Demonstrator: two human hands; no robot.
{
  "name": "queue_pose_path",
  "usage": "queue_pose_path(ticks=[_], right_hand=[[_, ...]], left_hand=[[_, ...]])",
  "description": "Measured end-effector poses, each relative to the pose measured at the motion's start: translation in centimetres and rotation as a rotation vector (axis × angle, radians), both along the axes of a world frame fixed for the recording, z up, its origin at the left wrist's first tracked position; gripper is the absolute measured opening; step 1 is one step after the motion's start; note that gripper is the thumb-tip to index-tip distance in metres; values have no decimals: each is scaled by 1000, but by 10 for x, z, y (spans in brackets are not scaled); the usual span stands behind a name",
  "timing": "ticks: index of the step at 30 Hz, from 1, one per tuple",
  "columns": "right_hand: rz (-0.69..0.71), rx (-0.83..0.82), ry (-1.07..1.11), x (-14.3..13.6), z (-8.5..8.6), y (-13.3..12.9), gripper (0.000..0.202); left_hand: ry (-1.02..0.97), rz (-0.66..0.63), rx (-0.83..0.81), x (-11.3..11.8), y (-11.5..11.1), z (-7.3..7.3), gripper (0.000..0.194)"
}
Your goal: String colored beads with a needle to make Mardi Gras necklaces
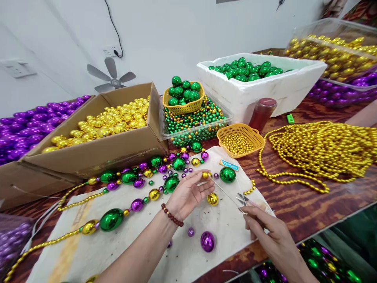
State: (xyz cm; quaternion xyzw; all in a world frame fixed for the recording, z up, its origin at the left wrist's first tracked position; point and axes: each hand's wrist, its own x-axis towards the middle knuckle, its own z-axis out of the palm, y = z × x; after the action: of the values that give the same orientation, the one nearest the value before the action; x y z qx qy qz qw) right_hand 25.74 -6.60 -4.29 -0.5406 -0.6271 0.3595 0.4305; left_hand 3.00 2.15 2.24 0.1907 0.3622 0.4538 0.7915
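My left hand (191,192), with a brown bead bracelet at the wrist, pinches a small gold bead (205,175) between thumb and fingertips. A long thin needle (225,192) slants from that bead down to my right hand (262,224), whose fingers are closed on its lower end. Scissors (243,199) lie partly hidden behind the right fingers. Around my hands on the white cloth are a large green bead (227,175), a gold bead (212,199) and a purple bead (207,241). A strung bead necklace (111,219) runs leftward from behind my left hand.
Behind stand a cardboard box (97,145) of gold beads, a clear tub (194,131) of small beads, a yellow basket (246,131) and a white foam box (253,90). Gold bead strands (321,149) are heaped right, near another person's arm (363,115). A red-lidded jar (262,114) stands between.
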Motion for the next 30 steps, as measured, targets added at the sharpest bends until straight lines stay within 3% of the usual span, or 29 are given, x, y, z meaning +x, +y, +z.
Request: queue_pose_path(ticks=[11,20,30], right_hand=[[61,107,-76,5,-1,3,19],[29,107,-37,-3,16,2,19],[15,161,-91,-1,13,4,17]], left_hand=[[7,23,24,-4,0,-1,14],[24,38,-7,-10,4,-2,15],[51,5,26,-9,3,1,18]])
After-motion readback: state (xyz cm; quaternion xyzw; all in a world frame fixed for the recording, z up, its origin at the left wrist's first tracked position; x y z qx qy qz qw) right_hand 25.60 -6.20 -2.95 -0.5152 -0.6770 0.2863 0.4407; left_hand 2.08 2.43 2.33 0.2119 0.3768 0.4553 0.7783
